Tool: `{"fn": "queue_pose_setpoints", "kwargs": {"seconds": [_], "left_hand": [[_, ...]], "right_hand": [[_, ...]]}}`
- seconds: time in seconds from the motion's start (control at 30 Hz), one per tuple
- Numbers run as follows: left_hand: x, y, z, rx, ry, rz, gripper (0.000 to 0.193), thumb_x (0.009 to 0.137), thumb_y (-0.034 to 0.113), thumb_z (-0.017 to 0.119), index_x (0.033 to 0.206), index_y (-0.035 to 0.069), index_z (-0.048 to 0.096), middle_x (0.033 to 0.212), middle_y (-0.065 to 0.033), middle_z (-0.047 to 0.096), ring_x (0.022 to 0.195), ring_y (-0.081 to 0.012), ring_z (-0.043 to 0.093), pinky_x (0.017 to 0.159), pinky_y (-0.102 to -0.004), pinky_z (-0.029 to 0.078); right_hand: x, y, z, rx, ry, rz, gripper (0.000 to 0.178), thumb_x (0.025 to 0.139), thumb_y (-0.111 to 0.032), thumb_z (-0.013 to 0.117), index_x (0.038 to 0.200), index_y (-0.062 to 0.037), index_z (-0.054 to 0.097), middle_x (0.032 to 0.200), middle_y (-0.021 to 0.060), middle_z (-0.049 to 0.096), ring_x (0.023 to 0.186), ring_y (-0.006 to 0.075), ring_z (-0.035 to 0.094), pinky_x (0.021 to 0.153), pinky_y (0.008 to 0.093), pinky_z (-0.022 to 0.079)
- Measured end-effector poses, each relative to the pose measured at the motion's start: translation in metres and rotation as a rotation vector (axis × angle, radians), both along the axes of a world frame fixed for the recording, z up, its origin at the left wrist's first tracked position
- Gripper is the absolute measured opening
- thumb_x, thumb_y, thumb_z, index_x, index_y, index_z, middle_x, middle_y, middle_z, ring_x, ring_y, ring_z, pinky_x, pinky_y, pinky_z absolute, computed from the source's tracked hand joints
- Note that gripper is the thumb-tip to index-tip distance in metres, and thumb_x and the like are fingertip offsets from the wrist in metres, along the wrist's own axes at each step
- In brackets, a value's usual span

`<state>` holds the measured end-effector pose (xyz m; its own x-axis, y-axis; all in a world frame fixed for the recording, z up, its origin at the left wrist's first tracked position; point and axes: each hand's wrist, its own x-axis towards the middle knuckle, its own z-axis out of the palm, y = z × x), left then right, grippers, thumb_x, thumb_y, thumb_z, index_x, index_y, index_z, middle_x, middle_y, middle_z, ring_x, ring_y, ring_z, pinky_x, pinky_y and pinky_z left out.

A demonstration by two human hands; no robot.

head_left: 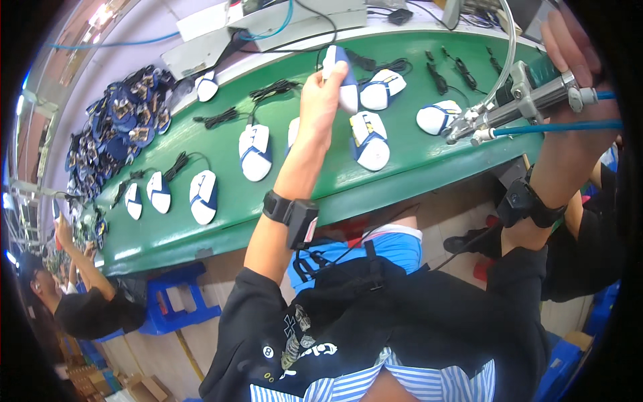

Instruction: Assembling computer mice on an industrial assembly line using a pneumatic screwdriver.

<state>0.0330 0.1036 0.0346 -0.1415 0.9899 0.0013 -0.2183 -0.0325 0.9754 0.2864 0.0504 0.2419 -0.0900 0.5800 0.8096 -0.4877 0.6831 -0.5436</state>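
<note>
My left hand is closed around a white and dark blue computer mouse, lifted above the green bench with its cable trailing behind. At upper right, my right hand has its fingers curled at a metal air tool with a dark ribbed part, a clear tube and blue hoses; the tool hides part of the hand. The tool's tip is beside a mouse lying on the bench. Nearer my left hand lie a white mouse with blue and yellow marks and another mouse.
More mice lie in a row along the green bench, with bundled black cables behind. Blue parts are heaped at far left. A co-worker sits at left by a blue stool; another person is at right.
</note>
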Motion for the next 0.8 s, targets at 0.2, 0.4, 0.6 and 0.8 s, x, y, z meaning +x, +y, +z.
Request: {"fn": "queue_pose_setpoints", "kwargs": {"seconds": [0.2, 0.4, 0.6, 0.8], "left_hand": [[0.126, 0.091, 0.025, 0.115, 0.612, 0.084, 0.084, 0.077, 0.058, 0.076, 0.122, -0.01, 0.056, 0.111, -0.023, 0.069, 0.103, -0.0295, 0.068, 0.091, -0.0357, 0.052], [0.203, 0.175, -0.018, 0.259, 0.933, 0.017, 0.098, 0.08, 0.061, 0.072, 0.126, -0.021, 0.044, 0.119, -0.0369, 0.058, 0.115, -0.0463, 0.059, 0.098, -0.048, 0.049], [0.181, 0.132, -0.044, 0.312, 1.706, -0.008, 0.073, 0.084, 0.051, 0.071, 0.142, 0.012, 0.048, 0.131, -0.0236, 0.051, 0.117, -0.0444, 0.053, 0.091, -0.0669, 0.044], [0.105, 0.084, -0.063, 0.237, 1.67, 0.03, 0.053, 0.088, 0.028, 0.071, 0.136, 0.023, 0.052, 0.134, -0.0143, 0.048, 0.113, -0.042, 0.055, 0.089, -0.0562, 0.052]], "right_hand": [[0.074, 0.035, -0.008, -0.08, -0.04, -0.165, 0.02, 0.104, -0.014, 0.047, 0.111, 0.0025, 0.055, 0.061, -0.0061, 0.036, 0.046, 0.0032, 0.036, 0.049, 0.0196, 0.033], [0.121, 0.053, -0.011, -0.206, -0.146, 0.149, 0.028, 0.103, -0.011, 0.047, 0.122, 0.0076, 0.057, 0.066, -0.0046, 0.039, 0.05, 0.0028, 0.04, 0.053, 0.0192, 0.035], [0.183, 0.097, -0.025, -0.157, -0.112, 0.276, 0.035, 0.104, -0.012, 0.043, 0.129, 0.0094, 0.055, 0.071, -0.0036, 0.038, 0.055, 0.0023, 0.039, 0.056, 0.0194, 0.035], [0.147, 0.113, -0.053, -0.183, -0.104, 0.498, 0.031, 0.105, -0.012, 0.039, 0.117, 0.0115, 0.055, 0.074, -0.0022, 0.038, 0.06, 0.0064, 0.039, 0.063, 0.0212, 0.034]]}}
